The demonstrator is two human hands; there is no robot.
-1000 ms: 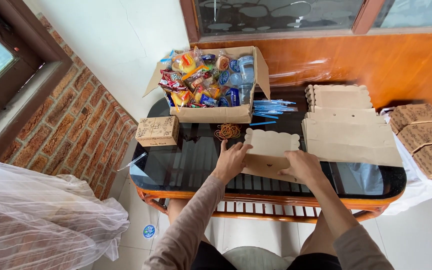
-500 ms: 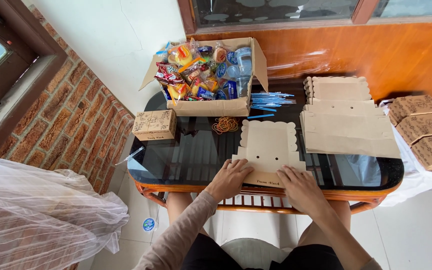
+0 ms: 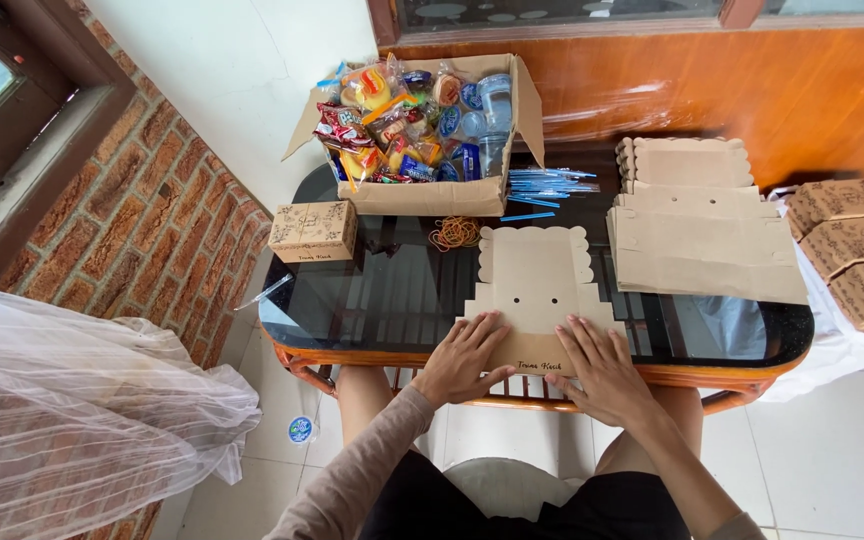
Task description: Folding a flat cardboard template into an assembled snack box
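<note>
Left hand and right hand press flat, fingers spread, grip holding nothing, on the near end of a die-cut kraft blank with scalloped edges. The blank lies on the glossy black glass desk, just before the snack carton.

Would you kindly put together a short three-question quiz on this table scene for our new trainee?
1. True or false: both hands press flat on the unfolded cardboard box blank.
2. What lies between the blank and the open snack carton: A) scissors, B) rubber bands, C) a cup?
3. On which side of the glass table is the stack of flat blanks?

Key
1. True: the left hand and right hand both rest flat on it.
2. B: the rubber bands.
3. The person's right.
</note>
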